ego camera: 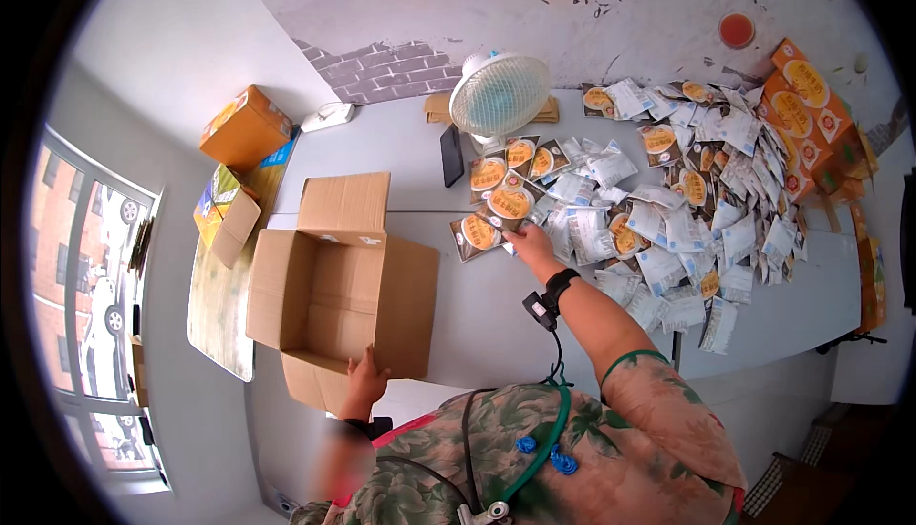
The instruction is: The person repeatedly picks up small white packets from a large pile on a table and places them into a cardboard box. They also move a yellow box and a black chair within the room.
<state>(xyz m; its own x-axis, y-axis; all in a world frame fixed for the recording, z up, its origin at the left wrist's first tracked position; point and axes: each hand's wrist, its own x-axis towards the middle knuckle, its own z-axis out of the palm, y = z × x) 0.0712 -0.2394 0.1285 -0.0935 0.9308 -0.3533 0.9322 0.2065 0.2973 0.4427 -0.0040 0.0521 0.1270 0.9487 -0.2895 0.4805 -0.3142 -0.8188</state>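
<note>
A brown cardboard box (408, 303) stands with its flaps spread, and its visible inside holds nothing. My left hand (368, 382) grips the near rim at the box's right corner. To the right of the box, my right hand (533, 247) pinches the lower edge of a dark packet (509, 199) with an orange-yellow picture. Another dark packet (478, 236) lies flat just left of those fingertips. Beyond my right hand spreads a large heap of packets (680, 228), some showing dark printed fronts and others white backs.
A white desk fan (501, 95) stands behind the packets beside a black phone-like slab (451, 155). Orange printed cartons (809, 120) lean at the table's right end. An orange box (247, 128) and an opened colourful carton (225, 206) sit on a side table (218, 324) at left.
</note>
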